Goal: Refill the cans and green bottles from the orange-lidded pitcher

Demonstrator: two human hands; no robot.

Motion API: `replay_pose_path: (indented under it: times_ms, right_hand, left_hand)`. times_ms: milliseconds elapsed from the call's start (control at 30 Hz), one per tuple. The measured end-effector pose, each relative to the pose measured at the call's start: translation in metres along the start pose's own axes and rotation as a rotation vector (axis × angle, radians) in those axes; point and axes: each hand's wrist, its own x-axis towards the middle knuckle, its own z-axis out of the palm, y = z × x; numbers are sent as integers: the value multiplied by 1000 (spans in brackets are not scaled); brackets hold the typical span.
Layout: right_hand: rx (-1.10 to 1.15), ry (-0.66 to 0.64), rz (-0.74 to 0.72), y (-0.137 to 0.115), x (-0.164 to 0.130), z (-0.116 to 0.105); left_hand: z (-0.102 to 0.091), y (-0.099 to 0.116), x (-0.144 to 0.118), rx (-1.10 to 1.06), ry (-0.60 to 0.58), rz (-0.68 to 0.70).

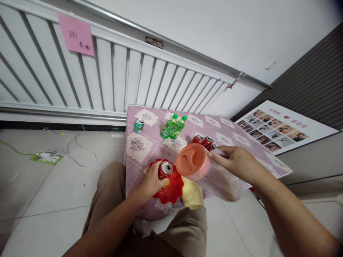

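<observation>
My left hand [152,180] is wrapped around an opened red can [164,169], held upright over a red scalloped tray [174,191]. In my right hand [233,160] is the handle of a clear plastic pitcher [221,182] with an orange lid [193,160]. The pitcher is tilted, its lid end raised toward the can, and some brownish liquid shows at its low end. Lid and can are close together; whether they touch I cannot tell. A yellow cloth [192,192] lies beside the tray, partly behind the pitcher.
Two green bottles [173,127] stand toward the back of the cloth-covered table [139,150]. A teal can [139,126] is at the back left, several red cans [205,140] behind the pitcher. A white radiator [158,78] borders the table; a power strip [46,157] lies on the floor.
</observation>
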Motion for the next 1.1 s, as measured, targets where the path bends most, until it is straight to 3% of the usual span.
replay_pose_path:
  times_ms: [167,367,1100]
  right_hand:
    - [-25,-53,39,-1,2,0]
    - [-9,-39,-9,2,3,1]
    - [-26,-61,35,1,5,1]
  left_hand:
    - [-1,2,0,-1,-5,-6]
    - [-1,1,0,-11,-4,10]
    - [1,-2,1,-4,-6,0]
